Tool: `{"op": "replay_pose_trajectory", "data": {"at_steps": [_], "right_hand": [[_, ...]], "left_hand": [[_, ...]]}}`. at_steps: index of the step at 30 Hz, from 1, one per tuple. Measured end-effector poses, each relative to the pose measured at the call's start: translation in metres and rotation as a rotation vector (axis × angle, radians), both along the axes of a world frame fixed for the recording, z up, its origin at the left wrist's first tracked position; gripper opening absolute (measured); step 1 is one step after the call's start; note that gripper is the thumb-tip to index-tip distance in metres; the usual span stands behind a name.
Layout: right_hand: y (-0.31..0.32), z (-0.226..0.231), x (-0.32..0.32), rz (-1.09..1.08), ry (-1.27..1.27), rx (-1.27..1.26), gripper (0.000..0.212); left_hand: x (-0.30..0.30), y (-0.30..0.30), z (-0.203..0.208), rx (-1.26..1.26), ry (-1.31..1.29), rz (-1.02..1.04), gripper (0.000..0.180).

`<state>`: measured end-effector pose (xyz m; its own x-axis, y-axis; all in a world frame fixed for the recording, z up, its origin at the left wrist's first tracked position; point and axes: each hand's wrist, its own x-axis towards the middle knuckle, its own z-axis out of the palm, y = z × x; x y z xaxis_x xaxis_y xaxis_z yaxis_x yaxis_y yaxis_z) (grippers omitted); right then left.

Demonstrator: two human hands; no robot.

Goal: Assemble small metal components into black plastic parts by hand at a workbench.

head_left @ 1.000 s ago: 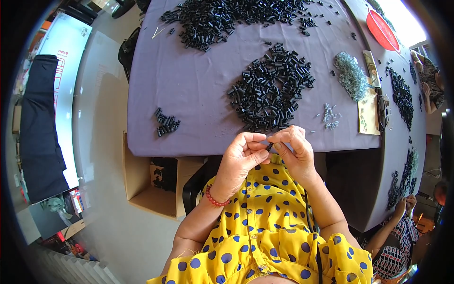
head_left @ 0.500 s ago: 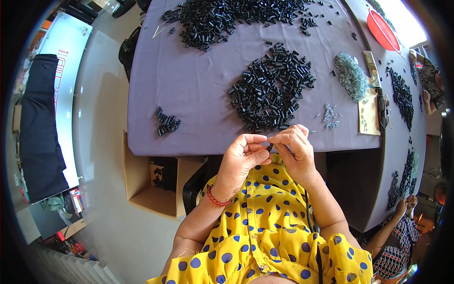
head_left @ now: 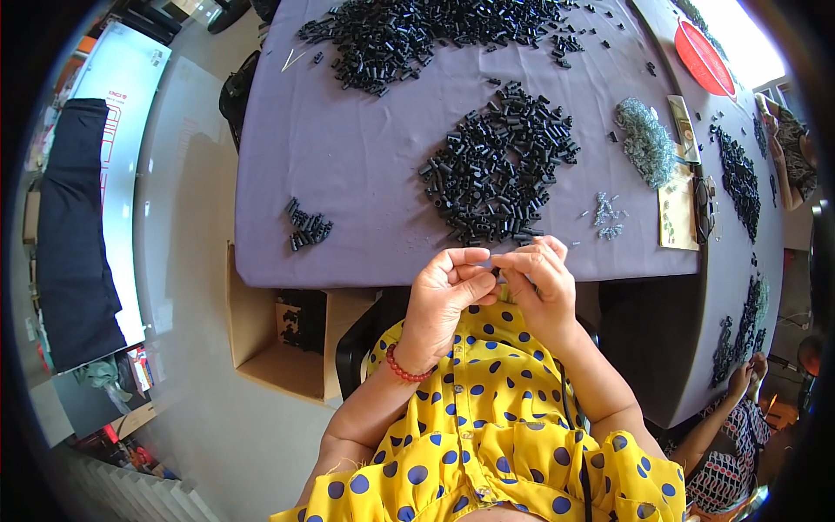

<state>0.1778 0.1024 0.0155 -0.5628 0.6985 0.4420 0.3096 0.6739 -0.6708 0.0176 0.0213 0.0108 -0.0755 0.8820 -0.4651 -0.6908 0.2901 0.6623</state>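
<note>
Black piece point(head_left: 497, 272) (mostly hidden), pinched by both hands point(head_left: 439, 300) point(head_left: 546, 291), glossy tubes point(head_left: 474, 178) heaped beyond

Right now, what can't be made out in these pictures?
Small black piece: head view; left hand and right hand hide most of it.
Loose clear parts: head view; too small to tell shapes.
Far black heap: head view; cut off by the picture's top edge.
Cardboard box: head view; purple tabletop hides part of it.
</note>
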Motion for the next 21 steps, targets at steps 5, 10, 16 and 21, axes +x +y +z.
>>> {"op": "replay_pose_trajectory", "data": {"at_steps": [5, 10, 16, 21], "right_hand": [[0.002, 0.007, 0.003, 0.063, -0.121, -0.014, 0.038], [-0.003, 0.003, 0.002, 0.045, -0.21, 0.113, 0.045], [-0.005, -0.001, 0.0, 0.003, -0.134, 0.127, 0.044], [-0.001, 0.007, 0.0, 0.072, -0.149, 0.097, 0.045]], "left_hand": [[0.0, 0.001, -0.007, 0.001, -0.097, 0.056, 0.026], [-0.001, 0.003, -0.007, 0.038, -0.149, 0.023, 0.028], [-0.005, 0.008, 0.01, -0.012, -0.17, -0.096, 0.028], [-0.011, 0.007, 0.007, -0.009, -0.114, -0.109, 0.03]]}}
